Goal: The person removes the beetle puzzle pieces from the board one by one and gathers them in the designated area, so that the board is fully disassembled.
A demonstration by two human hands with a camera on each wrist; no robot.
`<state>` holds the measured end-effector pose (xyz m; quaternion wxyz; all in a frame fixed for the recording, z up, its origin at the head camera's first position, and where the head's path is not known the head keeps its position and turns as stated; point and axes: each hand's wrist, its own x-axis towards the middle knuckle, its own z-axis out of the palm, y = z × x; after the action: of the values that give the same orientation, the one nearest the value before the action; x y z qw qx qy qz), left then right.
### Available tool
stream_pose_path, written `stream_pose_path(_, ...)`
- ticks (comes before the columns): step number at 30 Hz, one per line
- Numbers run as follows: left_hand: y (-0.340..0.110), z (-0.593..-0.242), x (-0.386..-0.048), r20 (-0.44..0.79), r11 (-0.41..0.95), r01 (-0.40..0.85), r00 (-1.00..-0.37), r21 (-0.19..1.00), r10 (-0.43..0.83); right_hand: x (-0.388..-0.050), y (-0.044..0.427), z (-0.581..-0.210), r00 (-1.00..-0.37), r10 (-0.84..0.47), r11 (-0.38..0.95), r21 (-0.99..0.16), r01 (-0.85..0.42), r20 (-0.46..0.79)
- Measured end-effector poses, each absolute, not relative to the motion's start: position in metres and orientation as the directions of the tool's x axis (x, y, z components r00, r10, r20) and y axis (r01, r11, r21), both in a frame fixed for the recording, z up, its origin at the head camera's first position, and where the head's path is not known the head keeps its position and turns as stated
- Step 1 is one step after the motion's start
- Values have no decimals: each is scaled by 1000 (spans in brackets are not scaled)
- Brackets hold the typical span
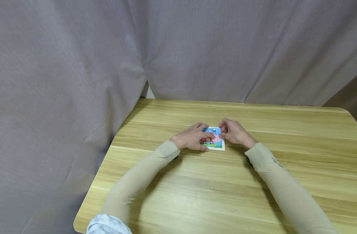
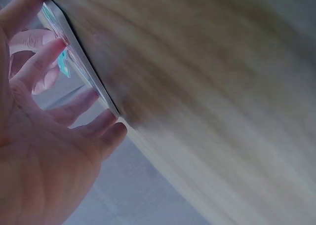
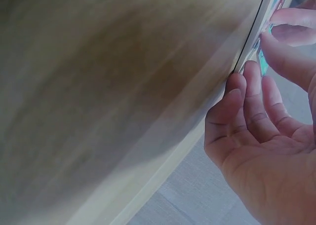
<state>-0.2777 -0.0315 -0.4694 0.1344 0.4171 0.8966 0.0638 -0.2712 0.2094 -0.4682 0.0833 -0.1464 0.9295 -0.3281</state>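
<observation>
A small flat picture puzzle (image 1: 217, 145) with a white border lies on the table, showing a cartoon scene with a red shape, blue sky and green ground. My left hand (image 1: 192, 137) spreads over its left side, with fingers at the far and near edges and over the picture. At the upper right corner my right hand (image 1: 236, 133) pinches a small teal puzzle piece (image 3: 263, 63) between thumb and fingers. That piece stands tilted up from the board in both wrist views. Hands hide part of the picture.
The wooden table (image 1: 196, 195) extends around the puzzle on all sides. A grey curtain (image 1: 196, 48) hangs along its far and left edges.
</observation>
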Motion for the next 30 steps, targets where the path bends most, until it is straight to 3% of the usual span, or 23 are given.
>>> stream_pose_path(13,-33,-466,-279,-216,651,720,-614,241,759,-270,211,-469,-933,-359,730,-612,-302,33)
stream_pose_path(23,-33,-466,-278,-204,654,713,-621,253,757,-270,213,-470,-933,-359,723,-636,-270,-12)
stream_pose_path(30,-31,-467,-283,-197,699,663,-672,267,714,-271,212,-470,-942,-334,736,-633,-240,-32)
